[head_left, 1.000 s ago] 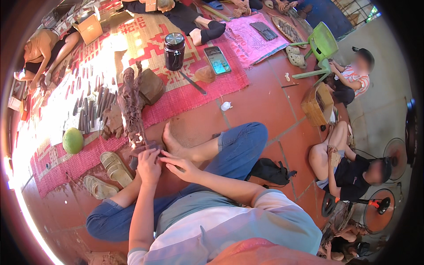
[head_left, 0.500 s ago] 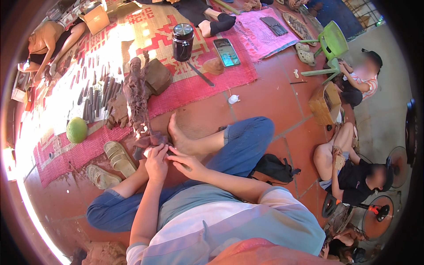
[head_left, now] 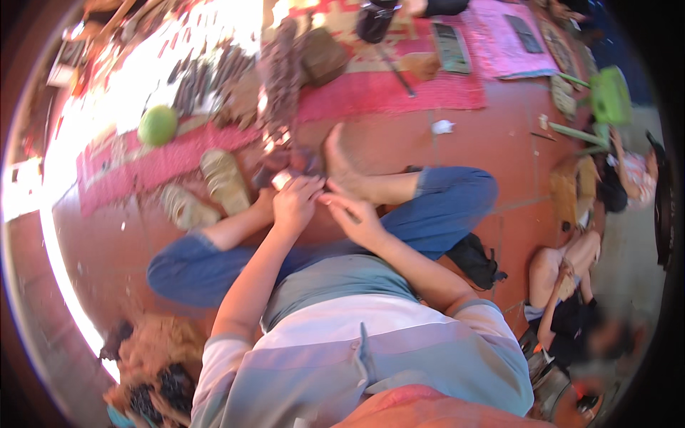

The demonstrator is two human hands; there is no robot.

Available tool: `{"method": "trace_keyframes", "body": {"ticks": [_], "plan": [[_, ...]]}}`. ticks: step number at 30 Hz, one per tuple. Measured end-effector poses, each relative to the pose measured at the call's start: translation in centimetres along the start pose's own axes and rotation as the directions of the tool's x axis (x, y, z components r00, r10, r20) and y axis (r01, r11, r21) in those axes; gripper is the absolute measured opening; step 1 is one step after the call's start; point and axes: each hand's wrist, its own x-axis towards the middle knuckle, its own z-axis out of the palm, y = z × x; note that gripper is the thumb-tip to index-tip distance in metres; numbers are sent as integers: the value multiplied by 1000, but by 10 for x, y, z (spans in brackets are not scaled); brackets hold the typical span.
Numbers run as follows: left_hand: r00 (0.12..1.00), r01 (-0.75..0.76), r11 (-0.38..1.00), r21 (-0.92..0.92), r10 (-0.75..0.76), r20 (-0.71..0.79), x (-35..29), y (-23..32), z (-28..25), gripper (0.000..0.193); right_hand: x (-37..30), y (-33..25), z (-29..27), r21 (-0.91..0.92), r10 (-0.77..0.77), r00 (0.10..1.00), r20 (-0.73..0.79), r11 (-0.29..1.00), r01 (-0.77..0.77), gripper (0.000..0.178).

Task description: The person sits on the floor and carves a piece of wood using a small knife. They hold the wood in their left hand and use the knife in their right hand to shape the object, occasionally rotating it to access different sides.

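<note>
A brown carved figure statue (head_left: pixel 280 78) stands before me, its dark, lumpy base (head_left: pixel 285 162) close to my feet. At the near edge of that base, my left hand (head_left: pixel 296 205) is closed with its fingers curled; what it grips is hidden under them. My right hand (head_left: pixel 357 220) sits just beside it, thumb and fingers pinched around a thin tool that is mostly hidden and blurred. The fingertips of both hands nearly meet. Bent legs in blue jeans (head_left: pixel 457 203) lie on either side of the hands.
Several slim carving tools (head_left: pixel 207 78) lie beyond a green round fruit (head_left: pixel 158 125). Sandals (head_left: pixel 225 182) rest left of my hands. A wood block (head_left: pixel 322 57), phone (head_left: pixel 451 48) and dark flask (head_left: pixel 376 20) are on the red mat (head_left: pixel 399 96). A black bag (head_left: pixel 474 260) and seated people (head_left: pixel 571 307) are rightward.
The whole view has shifted, so the statue, mat and hands appear farther right and the mat higher. Both hands stay together at the statue's base, with fingers slightly changed.
</note>
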Motion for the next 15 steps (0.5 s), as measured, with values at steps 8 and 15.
{"method": "trace_keyframes", "body": {"ticks": [8,15], "plan": [[991,80,997,5,-79,-109,-17,1,3,25,1,-3,11,-129,-132,990,51,982,137,23],[971,170,982,-83,-182,-157,-3,-3,-6,34,25,-16,14,-142,-169,979,117,972,185,26]]}}
